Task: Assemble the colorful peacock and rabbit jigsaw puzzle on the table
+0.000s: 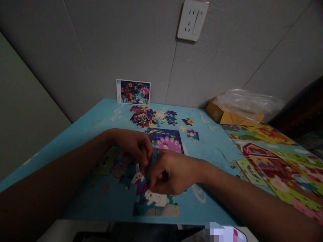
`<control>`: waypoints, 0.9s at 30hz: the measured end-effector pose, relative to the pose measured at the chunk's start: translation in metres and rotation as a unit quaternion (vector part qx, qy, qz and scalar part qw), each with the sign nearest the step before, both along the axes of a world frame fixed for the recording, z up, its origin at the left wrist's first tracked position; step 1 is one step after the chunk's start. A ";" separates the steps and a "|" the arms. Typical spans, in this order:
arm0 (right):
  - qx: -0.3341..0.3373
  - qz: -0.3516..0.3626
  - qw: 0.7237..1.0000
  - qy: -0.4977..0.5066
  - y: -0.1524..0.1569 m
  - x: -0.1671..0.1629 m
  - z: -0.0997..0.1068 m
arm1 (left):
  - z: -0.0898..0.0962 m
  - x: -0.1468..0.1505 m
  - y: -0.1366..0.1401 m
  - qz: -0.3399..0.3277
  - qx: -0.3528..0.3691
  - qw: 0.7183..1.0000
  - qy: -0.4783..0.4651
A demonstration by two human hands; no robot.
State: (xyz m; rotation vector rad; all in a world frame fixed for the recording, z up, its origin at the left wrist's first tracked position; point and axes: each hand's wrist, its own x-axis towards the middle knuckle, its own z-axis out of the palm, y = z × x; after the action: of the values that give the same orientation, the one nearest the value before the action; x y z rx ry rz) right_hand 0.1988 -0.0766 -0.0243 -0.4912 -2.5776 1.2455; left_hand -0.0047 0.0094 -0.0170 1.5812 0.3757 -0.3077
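A partly joined jigsaw puzzle (pixel 168 135) lies on the table, showing a purple peacock and white rabbits. My left hand (pixel 136 146) is over its left part, with fingers bent down and closed at the edge of a rabbit puzzle piece (pixel 137 178). From the right, my right hand (pixel 174 171) reaches over the puzzle, thumb and index finger pinched at the edge of the pieces beside that rabbit. Both hands' fingertips are close together and partly hide the join. Below them, another white rabbit (pixel 157 198) shows on the lower pieces.
A pile of loose puzzle pieces (pixel 143 116) lies behind the puzzle, with two single pieces to its right. A picture card (pixel 133 92) leans on the wall. At right are a yellow box (pixel 227 116) under clear plastic and colourful picture sheets (pixel 285 164). A phone (pixel 230 233) lies at the front.
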 end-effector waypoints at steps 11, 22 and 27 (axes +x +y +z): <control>0.027 0.018 0.999 -0.024 0.001 0.000 -0.002 | -0.001 0.000 0.000 -0.005 0.009 1.000 -0.004; 0.155 0.025 0.983 -0.093 -0.007 -0.006 0.012 | -0.007 0.003 0.001 0.081 0.042 0.996 -0.020; 0.191 0.008 0.973 -0.125 -0.010 -0.008 0.014 | -0.003 0.004 0.001 0.114 0.104 0.988 -0.014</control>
State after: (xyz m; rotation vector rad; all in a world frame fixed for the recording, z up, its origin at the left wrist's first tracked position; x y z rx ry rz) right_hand 0.1909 -0.0864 -0.0102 -0.5758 -2.9391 0.6942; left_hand -0.0006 0.0107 -0.0202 1.7248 0.5759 -0.0702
